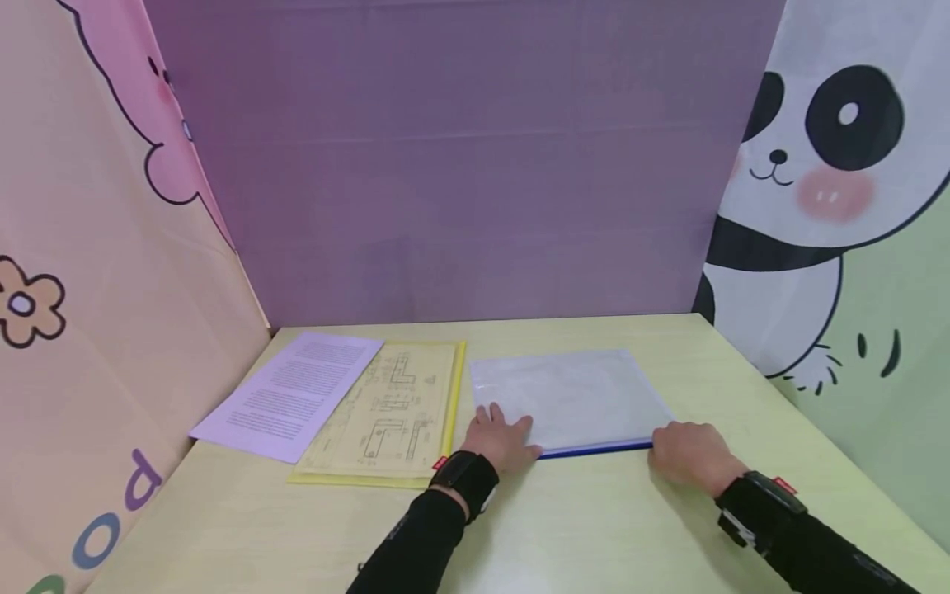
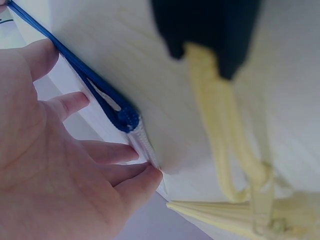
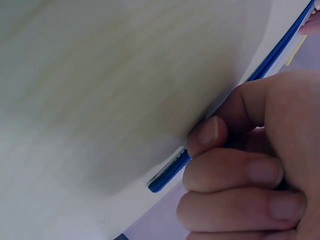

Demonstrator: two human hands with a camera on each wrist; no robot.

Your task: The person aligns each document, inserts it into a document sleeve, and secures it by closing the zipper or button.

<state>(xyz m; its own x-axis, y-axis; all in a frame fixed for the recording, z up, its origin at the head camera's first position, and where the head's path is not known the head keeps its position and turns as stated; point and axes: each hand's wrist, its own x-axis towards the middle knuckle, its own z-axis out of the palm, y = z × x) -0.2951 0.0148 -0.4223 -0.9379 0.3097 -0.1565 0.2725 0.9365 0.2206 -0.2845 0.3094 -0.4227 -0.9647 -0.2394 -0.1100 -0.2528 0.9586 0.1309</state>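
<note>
A see-through zip document pouch (image 1: 571,392) lies flat on the table with its blue zip edge toward me. My left hand (image 1: 500,441) rests on its near left corner, fingers spread; in the left wrist view the blue zip tape (image 2: 95,82) gapes slightly near its end by those fingers. At the other end, my right hand (image 1: 690,454) has its fingers curled at the zip edge. The right wrist view shows thumb and index finger pinching the blue zip (image 3: 170,172) close to its end; what lies between the fingertips is hidden.
Left of the pouch lies a yellow document pouch (image 1: 401,412) with technical drawings. A printed purple sheet (image 1: 297,392) overlaps its left side. A yellow loop (image 2: 215,130) hangs near the yellow pouch's edge. Purple and cartoon-printed panels enclose the table (image 1: 586,528).
</note>
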